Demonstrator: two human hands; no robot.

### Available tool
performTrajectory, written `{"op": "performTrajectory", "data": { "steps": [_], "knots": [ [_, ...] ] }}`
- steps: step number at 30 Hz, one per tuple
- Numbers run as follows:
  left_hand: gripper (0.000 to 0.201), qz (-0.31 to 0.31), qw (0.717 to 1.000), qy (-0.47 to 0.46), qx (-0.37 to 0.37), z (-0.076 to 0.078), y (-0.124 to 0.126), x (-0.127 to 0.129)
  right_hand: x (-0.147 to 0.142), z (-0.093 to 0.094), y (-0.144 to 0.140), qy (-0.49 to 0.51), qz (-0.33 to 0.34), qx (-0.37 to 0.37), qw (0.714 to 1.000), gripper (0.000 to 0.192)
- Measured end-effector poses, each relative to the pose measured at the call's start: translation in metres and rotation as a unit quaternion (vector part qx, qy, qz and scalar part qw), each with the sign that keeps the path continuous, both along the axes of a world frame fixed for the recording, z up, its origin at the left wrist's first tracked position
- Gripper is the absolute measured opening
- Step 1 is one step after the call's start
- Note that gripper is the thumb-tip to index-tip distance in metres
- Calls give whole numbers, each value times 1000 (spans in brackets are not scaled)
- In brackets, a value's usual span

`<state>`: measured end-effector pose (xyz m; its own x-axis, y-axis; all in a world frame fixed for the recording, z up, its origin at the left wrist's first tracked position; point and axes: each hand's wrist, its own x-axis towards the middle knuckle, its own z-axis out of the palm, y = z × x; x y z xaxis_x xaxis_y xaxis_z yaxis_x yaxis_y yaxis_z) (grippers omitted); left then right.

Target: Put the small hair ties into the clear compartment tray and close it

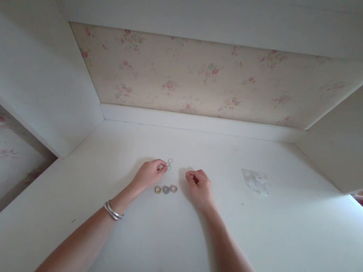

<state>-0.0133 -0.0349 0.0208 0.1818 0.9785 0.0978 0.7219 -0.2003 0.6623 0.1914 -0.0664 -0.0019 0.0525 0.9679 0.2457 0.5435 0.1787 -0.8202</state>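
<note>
- Pinching at the fingertips, the left hand (151,175) meets a small cluster of thin rings (169,168) on the white table (157,247); whether its grip actually holds one, I cannot tell.
- Curling its fingers toward the thumb, the right hand (198,185) sits to the right of the cluster, apart from it; I cannot tell whether anything is inside that grip.
- Lying nearer the person than the thin rings, three thicker round pieces form a short row between the hands: a gold piece (156,190) on the left, a grey piece (166,189) in the middle, a pinkish piece (175,190) on the right.
- Resting well to the right of the right hand, a clear plastic bag (257,182) has small contents too blurred to name.
- Circling the left wrist, a silvery bracelet (113,212).
- Showing behind the table, floral wallpaper (190,77).
</note>
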Motion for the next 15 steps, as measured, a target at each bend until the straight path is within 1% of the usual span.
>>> {"op": "performTrajectory", "data": {
  "steps": [4, 6, 8, 11, 15],
  "knots": [
    [31, 49, 994, 100, 19, 3, 18, 22, 1, 2, -1, 2, -4, -2, 1000, 23],
    [30, 77, 987, 140, 15, 1, 23, 30, 1, 2, -1, 7, -1, -1, 1000, 22],
    [29, 93, 981, 171, 10, -3, 26, 35, 1, 1, -1, 12, 0, -4, 1000, 22],
    [28, 92, 976, 200, 9, -6, 28, 37, 1, 0, 1, 12, -5, -6, 1000, 21],
    [28, 61, 977, 204, 2, -7, 28, 35, 1, -1, 3, 3, -15, -5, 1000, 22]
  ]
}}
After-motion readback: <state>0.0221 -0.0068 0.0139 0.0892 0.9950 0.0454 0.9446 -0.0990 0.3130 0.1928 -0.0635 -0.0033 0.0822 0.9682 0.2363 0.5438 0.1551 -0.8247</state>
